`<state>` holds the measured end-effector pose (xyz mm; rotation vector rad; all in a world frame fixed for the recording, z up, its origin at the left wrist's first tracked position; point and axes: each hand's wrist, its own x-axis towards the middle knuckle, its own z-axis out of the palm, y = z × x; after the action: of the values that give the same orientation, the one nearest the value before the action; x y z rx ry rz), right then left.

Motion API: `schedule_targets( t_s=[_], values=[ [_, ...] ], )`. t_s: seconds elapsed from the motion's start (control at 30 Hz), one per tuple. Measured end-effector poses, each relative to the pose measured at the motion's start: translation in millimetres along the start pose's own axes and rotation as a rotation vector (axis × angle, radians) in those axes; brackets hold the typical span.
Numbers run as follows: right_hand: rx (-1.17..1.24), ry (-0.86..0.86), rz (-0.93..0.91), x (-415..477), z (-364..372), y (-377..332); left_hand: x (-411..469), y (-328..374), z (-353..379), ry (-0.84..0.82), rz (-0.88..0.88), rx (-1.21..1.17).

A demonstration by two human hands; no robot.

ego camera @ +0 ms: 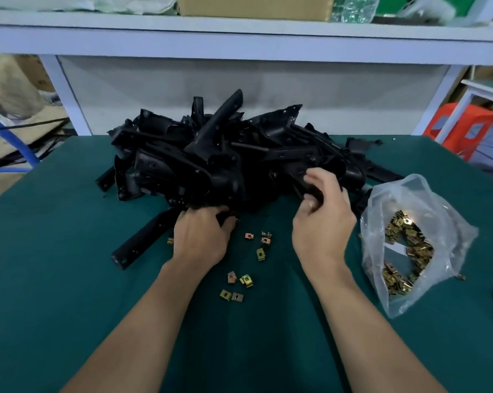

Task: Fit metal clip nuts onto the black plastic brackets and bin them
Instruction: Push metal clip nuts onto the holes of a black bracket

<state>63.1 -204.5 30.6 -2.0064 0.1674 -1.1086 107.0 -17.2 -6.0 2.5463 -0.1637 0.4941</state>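
**Both hands in bracket pile on green bench, clip nuts loose and bagged**

Surface: dark green mat covers the whole bench top, a few light specks on it. Big heap of black plastic brackets sits at the far middle of the mat, tangled, some sticking up. One long bracket lies apart from the heap at near left, angled toward the camera.

Left hand: at the near edge of the heap, fingers curled down round a dark bracket piece. The grip is partly hidden by the hand's back.

Right hand: raised at the heap's right side, thumb and curled fingers grip a black bracket. Slight blur, so exact finger contact is unclear.

Loose clip nuts, gold-coloured, are scattered on the mat between the two hands and down between the forearms. A single nut is just left of the left hand.

Clear plastic bag lies right of the right hand, mouth open, with a mass of bagged clip nuts inside. One stray nut is on the mat just past the bag.

Room: white metal shelf runs over the bench, with a cardboard box and plastic wrapping on top. A pale panel stands behind the heap. Blue hose and cardboard are on the floor at left, an orange stool at right.
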Motion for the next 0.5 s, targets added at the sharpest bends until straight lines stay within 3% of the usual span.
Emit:
schedule_targets(
  t_s=[0.13, 0.23, 0.33, 0.4, 0.5],
  values=[
    [0.143, 0.016, 0.037, -11.3, -29.3, -14.0, -23.1, 1.6, -20.4, 0.025, 0.030, -0.057],
    [0.364, 0.003, 0.133, -14.7, -39.6, -23.5, -39.5, 2.8, -37.9, -0.070, -0.050, -0.356],
    [0.799, -0.014, 0.531, -10.8, -39.7, -27.9, -56.3, 6.2, -48.4, 0.002, -0.054, -0.658],
    [1.048, -0.033, 0.776, -8.4, -38.5, -27.0, -62.4, 9.7, -51.5, 0.073, -0.039, -0.714],
    [1.068, -0.104, 1.003, -7.4, -37.6, -22.5, -61.4, 12.0, -50.5, 0.079, -0.027, -0.710]
  ],
)
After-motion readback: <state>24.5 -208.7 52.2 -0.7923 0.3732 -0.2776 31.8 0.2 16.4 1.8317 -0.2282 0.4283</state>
